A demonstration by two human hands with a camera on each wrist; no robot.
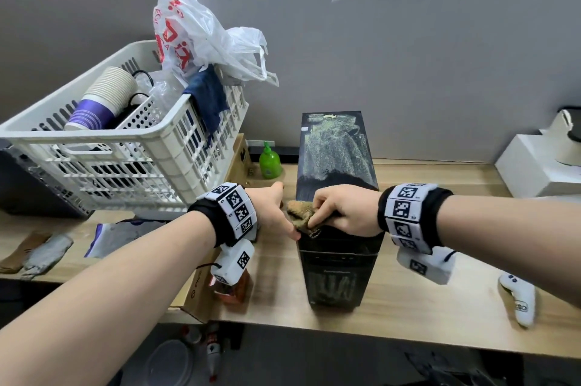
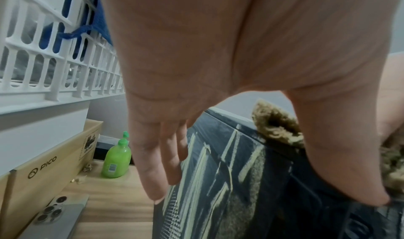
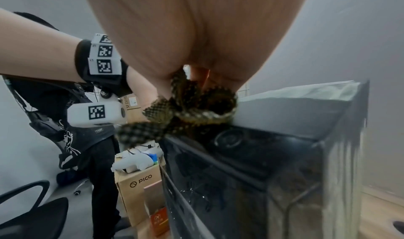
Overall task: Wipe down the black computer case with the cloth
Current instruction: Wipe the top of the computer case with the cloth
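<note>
At about nine o'clock in the head view a white slatted basket (image 1: 125, 146) sits raised at the table's left, holding a stack of paper cups (image 1: 103, 99), a white plastic bag (image 1: 201, 36) and a blue cloth (image 1: 209, 96) draped over its rim. Toward ten o'clock of the case, a green pump bottle (image 1: 269, 162) stands on the wooden table (image 1: 424, 275) near the wall, beside a brown PICO box (image 2: 43, 170). The left hand (image 1: 272, 212) lies flat against the left side panel of the black computer case (image 1: 338, 228), fingers (image 2: 157, 159) straight and close together, thumb stretched toward the upper edge. The case stands upright at the centre, its top coated in pale dust across the far half, streaks showing on the side panel in the left wrist view. On the near part of the top, at its left edge, the right hand (image 1: 341, 209) has its fingers curled round a bunched brown cloth (image 1: 303, 212), pressed onto the case. At about four o'clock, a white controller (image 1: 520, 300) lies on the table, well apart.
</note>
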